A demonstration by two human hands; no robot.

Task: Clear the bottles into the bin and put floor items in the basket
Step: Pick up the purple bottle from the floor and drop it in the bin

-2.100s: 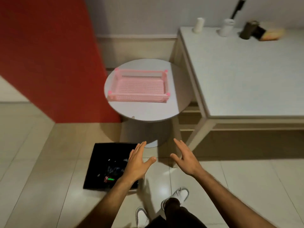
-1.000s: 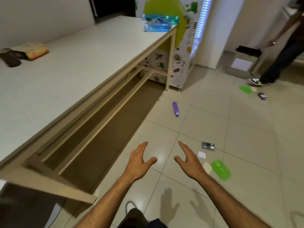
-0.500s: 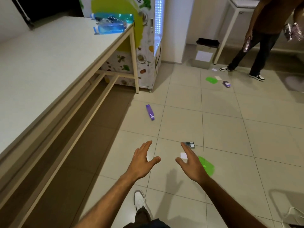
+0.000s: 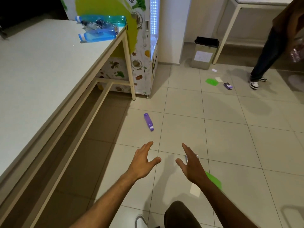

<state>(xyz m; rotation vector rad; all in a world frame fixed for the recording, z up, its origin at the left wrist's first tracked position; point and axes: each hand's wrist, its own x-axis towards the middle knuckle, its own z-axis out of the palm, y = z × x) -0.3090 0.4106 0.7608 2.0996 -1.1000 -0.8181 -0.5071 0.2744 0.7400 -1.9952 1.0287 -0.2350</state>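
My left hand (image 4: 142, 161) and my right hand (image 4: 189, 163) are held out in front of me above the floor tiles, fingers straight, holding nothing. A purple bottle (image 4: 148, 121) lies on the floor just ahead of them. Several blue and clear plastic bottles (image 4: 98, 28) lie on the far corner of the long white table (image 4: 41, 63). A green lid (image 4: 213, 180) shows beside my right wrist, partly hidden by it. A small dark item (image 4: 186, 158) peeks out behind my right hand. Farther off lie another green lid (image 4: 211, 81) and a purple box (image 4: 228, 85).
A bin with a black liner (image 4: 204, 52) stands by the far wall next to a second table's leg. A printed cabinet with a lit strip (image 4: 144, 46) stands behind the long table. Another person (image 4: 269, 51) stands at the right, holding clear bottles. Paper scraps (image 4: 218, 79) lie near the bin.
My view has swung from the pink basket and black bin to the open floor and moved forward. The purple bottle is nearer. My hands stay open and apart.
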